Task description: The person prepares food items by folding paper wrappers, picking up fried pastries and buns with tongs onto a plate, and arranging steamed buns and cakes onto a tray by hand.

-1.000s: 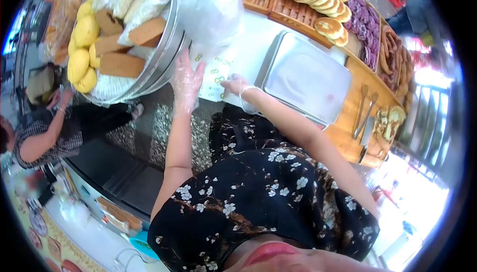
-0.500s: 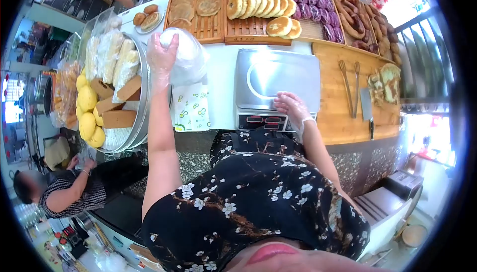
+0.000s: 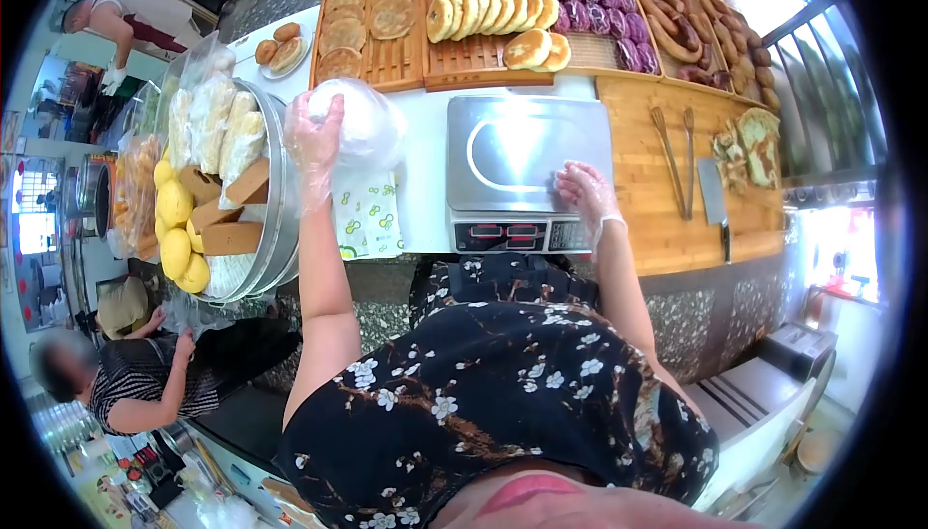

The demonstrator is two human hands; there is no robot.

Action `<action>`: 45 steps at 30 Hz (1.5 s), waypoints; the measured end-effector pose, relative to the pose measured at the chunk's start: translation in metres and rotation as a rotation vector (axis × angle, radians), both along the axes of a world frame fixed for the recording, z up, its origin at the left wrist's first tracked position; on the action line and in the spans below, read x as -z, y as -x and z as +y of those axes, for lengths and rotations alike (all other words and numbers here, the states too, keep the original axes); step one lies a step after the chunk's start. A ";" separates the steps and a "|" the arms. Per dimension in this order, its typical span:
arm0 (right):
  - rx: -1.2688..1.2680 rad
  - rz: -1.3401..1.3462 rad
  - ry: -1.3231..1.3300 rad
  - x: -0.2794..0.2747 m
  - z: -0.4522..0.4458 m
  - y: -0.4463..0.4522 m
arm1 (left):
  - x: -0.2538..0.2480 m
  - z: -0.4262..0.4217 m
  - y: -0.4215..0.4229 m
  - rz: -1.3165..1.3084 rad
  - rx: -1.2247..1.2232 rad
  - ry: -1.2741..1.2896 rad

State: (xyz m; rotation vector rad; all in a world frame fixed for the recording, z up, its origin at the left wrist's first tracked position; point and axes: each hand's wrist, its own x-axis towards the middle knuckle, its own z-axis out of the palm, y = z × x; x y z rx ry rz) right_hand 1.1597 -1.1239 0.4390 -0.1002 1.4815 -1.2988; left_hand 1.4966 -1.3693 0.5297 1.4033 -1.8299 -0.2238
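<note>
My left hand (image 3: 314, 134), in a clear plastic glove, is at the left edge of a bundle of white plastic bags (image 3: 365, 128); its fingers bend around that edge and the tips are partly hidden. Below the bundle lies a white paper bag with a green and yellow print (image 3: 367, 218). Over the right side of a silver weighing scale (image 3: 512, 166) is my right hand (image 3: 586, 191), also gloved. Its fingers are loosely bent, and I see nothing in them.
Behind the scale stand wooden trays of flatbreads (image 3: 391, 7), pale round cakes (image 3: 488, 12) and purple rolls (image 3: 604, 7). At right, a cutting board (image 3: 628, 229) bears tongs (image 3: 672, 161) and a knife (image 3: 712, 195). A steamer basket (image 3: 280, 210) stands left; a co-worker (image 3: 155, 374) is beyond.
My right hand has lifted and drawn back toward the scale's right edge, its fingers more bent. My left hand stays at the plastic bags. The view has shifted slightly.
</note>
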 end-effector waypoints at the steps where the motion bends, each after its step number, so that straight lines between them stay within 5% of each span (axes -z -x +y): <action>1: 0.001 0.001 0.006 0.002 -0.002 0.001 | 0.002 -0.001 -0.003 -0.001 -0.009 0.000; 10: -0.002 0.014 -0.035 0.006 -0.015 -0.002 | -0.019 -0.007 -0.018 -0.207 0.027 -0.139; 15: 0.059 0.009 0.004 0.009 -0.020 0.008 | -0.028 0.018 -0.031 -0.355 0.008 0.067; 19: 0.216 0.048 0.199 0.039 -0.008 0.043 | -0.043 0.063 -0.038 -0.311 -0.222 0.294; 21: 0.261 0.184 0.161 0.037 -0.007 0.054 | -0.020 0.083 -0.028 0.125 -0.096 0.415; 24: 0.326 0.906 0.049 0.083 0.000 0.070 | 0.021 0.126 -0.009 -0.004 0.082 -0.013; 28: 0.224 0.541 -0.097 0.047 -0.007 0.079 | 0.128 0.144 0.032 0.137 0.306 -0.424; 32: -0.047 0.627 -0.289 0.014 -0.009 0.074 | 0.182 0.131 0.057 0.968 0.220 -1.255; 35: -0.180 0.552 -0.433 -0.002 -0.002 0.065 | 0.196 0.123 0.065 0.625 0.136 -1.211; 36: -0.227 0.515 -0.450 -0.004 0.002 0.061 | 0.246 0.113 0.057 0.640 0.191 -1.187; 45: -0.072 0.318 -0.319 0.030 0.006 0.058 | 0.181 0.129 0.073 0.930 0.122 -1.256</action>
